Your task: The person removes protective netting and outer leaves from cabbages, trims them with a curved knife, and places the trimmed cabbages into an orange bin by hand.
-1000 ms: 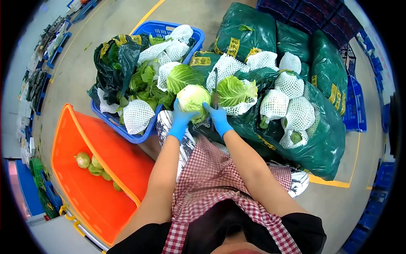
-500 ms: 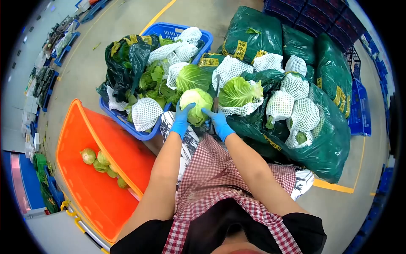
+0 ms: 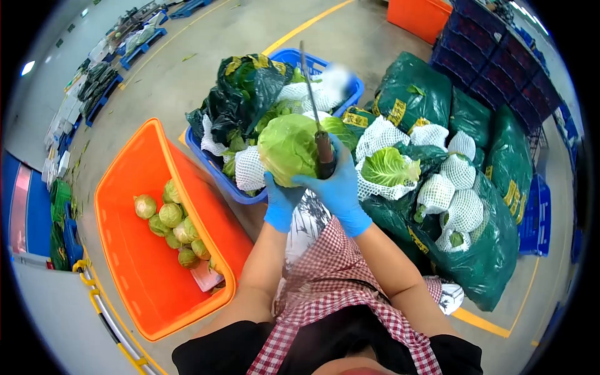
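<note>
One wide, round-edged view looks forward and down from my head. My hands [image 3: 340,182] appear near, mid-frame.

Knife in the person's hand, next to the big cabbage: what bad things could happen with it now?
The knife is in the right hand, close to the cabbage. If it slipped, it might cut the left hand, which is holding the cabbage from below.

The cabbage is round and held up in the air, so it could perhaps roll off and drop.
</note>
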Motion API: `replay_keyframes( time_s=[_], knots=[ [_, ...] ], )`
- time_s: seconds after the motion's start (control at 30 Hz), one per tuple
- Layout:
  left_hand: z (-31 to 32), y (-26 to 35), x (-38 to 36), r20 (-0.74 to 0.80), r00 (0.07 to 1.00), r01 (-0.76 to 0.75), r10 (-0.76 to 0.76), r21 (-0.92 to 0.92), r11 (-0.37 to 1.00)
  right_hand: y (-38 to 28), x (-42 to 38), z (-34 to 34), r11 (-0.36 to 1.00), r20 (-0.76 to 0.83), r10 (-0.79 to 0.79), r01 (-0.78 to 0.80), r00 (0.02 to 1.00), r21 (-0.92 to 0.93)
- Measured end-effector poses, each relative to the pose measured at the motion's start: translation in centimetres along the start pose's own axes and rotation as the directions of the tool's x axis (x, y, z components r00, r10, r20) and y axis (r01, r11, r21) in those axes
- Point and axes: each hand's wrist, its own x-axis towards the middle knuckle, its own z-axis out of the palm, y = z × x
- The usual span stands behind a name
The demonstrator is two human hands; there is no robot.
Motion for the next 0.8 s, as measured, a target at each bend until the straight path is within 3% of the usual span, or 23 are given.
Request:
replay_keyframes(
  time_s=[0.1,0.2,0.23,0.37,0.47,0.57,0.73,0.8],
  knots=[
    [-0.5,3.5,0.0,-0.094,0.995,-0.04,0.03,-0.103,0.994,-3.2,1.1,1.7,0.997,0.129,0.063,-0.068,0.99,0.031],
    [-2.3,7.5,-0.4,-0.055,0.998,-0.049,0.037,-0.226,0.973,-4.9,1.9,4.6,0.997,0.216,-0.073,0.071,0.974,0.016],
    [-3.0,8.6,-0.9,-0.07,0.995,-0.079,0.065,-0.214,0.974,-5.3,2.4,5.8,0.99,0.222,-0.143,0.142,0.964,0.02],
    [-6.0,12.9,-2.9,-0.099,0.981,-0.18,0.166,-0.152,0.972,-7.9,3.8,9.5,0.996,0.416,-0.075,0.05,0.906,0.069],
    [-9.5,13.8,-3.2,-0.165,0.97,-0.198,0.176,-0.124,0.972,-8.8,3.0,12.2,0.979,0.494,-0.196,0.196,0.847,0.052],
    [-12.5,13.5,-3.0,-0.139,0.969,-0.23,0.203,-0.216,0.949,-6.8,2.3,15.8,0.97,0.567,-0.191,0.242,0.801,-0.015],
    [-12.9,14.3,-2.6,-0.219,0.974,-0.146,0.063,-0.39,0.909,-5.8,3.5,18.2,0.912,0.609,-0.297,0.408,0.735,-0.047],
    [-12.0,14.9,-2.5,-0.267,0.962,-0.15,0.049,-0.371,0.916,-6.0,5.3,18.3,0.92,0.629,-0.212,0.37,0.748,-0.13]
  ],
)
